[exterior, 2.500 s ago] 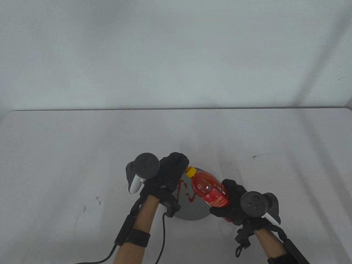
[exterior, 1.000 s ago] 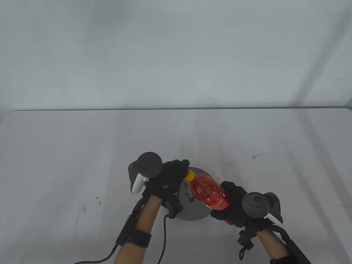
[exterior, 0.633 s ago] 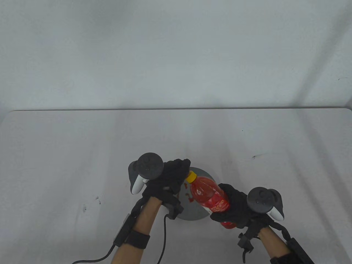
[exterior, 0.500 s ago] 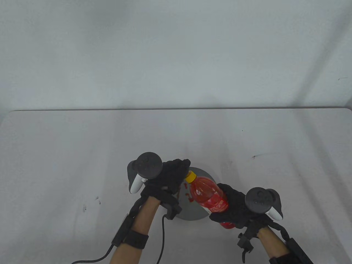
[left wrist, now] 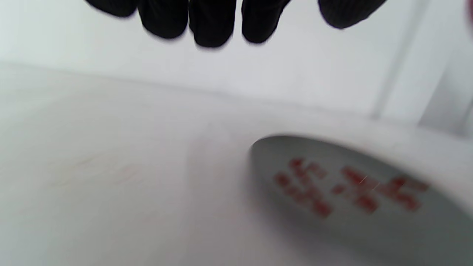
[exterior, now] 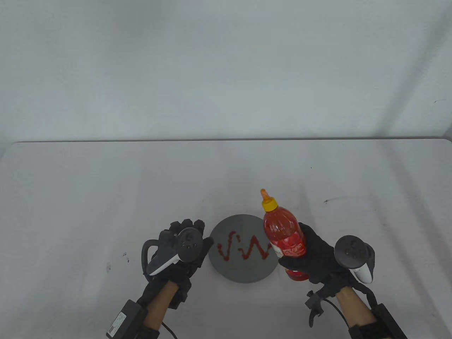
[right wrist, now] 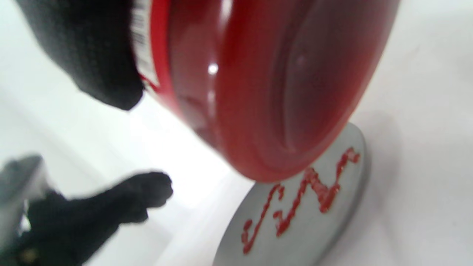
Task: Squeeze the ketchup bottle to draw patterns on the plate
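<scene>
A round grey plate (exterior: 243,272) lies near the table's front edge with a red zigzag ketchup pattern (exterior: 243,250) drawn on it. My right hand (exterior: 314,259) grips the red ketchup bottle (exterior: 284,236) by its lower half and holds it nearly upright above the plate's right edge, yellow cap (exterior: 268,202) up. The bottle's base (right wrist: 273,92) fills the right wrist view above the plate (right wrist: 325,229). My left hand (exterior: 183,247) is just left of the plate and holds nothing; its fingertips (left wrist: 210,22) hang spread above the table beside the plate (left wrist: 369,229).
The white table (exterior: 106,183) stretches wide behind and beside the plate, with a few small dark marks (exterior: 125,256) at left and one (exterior: 326,201) at right. A pale wall (exterior: 226,70) rises behind the table's far edge.
My right hand has tipped the bottle from nozzle-down over the plate to nearly upright and moved it right. My left hand has pulled back off the plate to its left. The whole zigzag now shows.
</scene>
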`<state>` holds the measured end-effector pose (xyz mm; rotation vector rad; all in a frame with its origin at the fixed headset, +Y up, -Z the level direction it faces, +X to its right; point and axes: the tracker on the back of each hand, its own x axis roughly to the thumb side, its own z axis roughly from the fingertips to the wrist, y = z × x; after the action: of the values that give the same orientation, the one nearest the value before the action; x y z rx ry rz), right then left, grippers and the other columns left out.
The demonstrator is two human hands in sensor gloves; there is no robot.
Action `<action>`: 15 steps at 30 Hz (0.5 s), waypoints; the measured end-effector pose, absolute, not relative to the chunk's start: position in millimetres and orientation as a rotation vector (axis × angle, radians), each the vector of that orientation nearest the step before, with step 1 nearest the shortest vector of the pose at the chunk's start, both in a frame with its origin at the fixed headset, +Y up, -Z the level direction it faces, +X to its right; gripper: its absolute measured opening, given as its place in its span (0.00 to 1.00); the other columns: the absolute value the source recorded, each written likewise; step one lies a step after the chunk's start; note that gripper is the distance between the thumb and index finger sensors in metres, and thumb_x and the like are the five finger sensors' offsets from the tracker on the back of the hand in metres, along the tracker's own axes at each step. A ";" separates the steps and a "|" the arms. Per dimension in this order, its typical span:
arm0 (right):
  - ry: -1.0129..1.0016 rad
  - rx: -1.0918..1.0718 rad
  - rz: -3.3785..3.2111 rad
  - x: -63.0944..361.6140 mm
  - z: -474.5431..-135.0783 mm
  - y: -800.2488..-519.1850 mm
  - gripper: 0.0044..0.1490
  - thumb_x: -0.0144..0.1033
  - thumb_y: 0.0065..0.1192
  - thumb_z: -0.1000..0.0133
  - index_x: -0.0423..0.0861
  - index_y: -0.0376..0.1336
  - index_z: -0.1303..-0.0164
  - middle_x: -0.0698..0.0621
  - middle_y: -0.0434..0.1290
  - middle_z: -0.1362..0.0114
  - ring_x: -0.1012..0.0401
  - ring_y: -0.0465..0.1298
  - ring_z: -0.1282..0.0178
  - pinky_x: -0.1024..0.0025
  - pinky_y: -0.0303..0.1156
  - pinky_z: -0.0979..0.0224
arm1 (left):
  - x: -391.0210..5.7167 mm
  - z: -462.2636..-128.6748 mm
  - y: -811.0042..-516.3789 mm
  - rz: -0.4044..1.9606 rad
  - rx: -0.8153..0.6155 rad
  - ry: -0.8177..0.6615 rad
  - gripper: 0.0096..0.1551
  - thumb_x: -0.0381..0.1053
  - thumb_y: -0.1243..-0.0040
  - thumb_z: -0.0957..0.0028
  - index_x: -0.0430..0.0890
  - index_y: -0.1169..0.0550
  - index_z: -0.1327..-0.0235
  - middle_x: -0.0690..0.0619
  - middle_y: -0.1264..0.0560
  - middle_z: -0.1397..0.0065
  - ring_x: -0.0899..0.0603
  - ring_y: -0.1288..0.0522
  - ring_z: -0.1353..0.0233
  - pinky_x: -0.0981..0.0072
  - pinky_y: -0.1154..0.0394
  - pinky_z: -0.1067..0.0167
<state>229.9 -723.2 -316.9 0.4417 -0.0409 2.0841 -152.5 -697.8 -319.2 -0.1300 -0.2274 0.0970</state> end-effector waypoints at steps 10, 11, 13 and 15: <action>-0.260 0.256 2.064 258.8 -326.2 -705.0 0.66 0.57 0.85 0.51 0.34 0.49 0.21 0.30 0.66 0.23 0.38 0.75 0.29 0.35 0.75 0.31 | -186.3 -330.0 -735.7 0.063 -0.221 -0.139 0.54 0.75 0.65 0.43 0.46 0.63 0.17 0.33 0.72 0.16 0.19 0.79 0.24 0.21 0.69 0.33; -0.272 0.232 2.070 263.1 -333.8 -700.9 0.66 0.57 0.85 0.51 0.34 0.49 0.21 0.30 0.66 0.23 0.38 0.75 0.29 0.35 0.75 0.31 | -187.2 -330.0 -734.4 0.062 -0.226 -0.137 0.54 0.75 0.65 0.43 0.46 0.63 0.16 0.33 0.72 0.16 0.20 0.78 0.23 0.21 0.69 0.33; -0.296 0.178 2.076 272.2 -350.0 -695.8 0.66 0.57 0.85 0.51 0.33 0.48 0.21 0.30 0.65 0.23 0.38 0.74 0.29 0.35 0.74 0.30 | -188.8 -329.3 -733.1 0.068 -0.216 -0.136 0.54 0.75 0.65 0.43 0.46 0.62 0.16 0.33 0.72 0.16 0.20 0.78 0.23 0.21 0.69 0.33; -0.318 0.135 2.090 283.6 -370.1 -695.3 0.67 0.56 0.85 0.51 0.34 0.47 0.21 0.30 0.64 0.22 0.38 0.73 0.27 0.34 0.71 0.28 | -191.1 -327.5 -733.1 0.085 -0.223 -0.127 0.54 0.75 0.65 0.43 0.46 0.62 0.16 0.32 0.71 0.16 0.19 0.78 0.23 0.21 0.68 0.33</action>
<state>283.6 -695.3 -370.1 0.1352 -0.3176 2.0897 -191.1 -733.1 -327.5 -0.2228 -0.1272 0.0854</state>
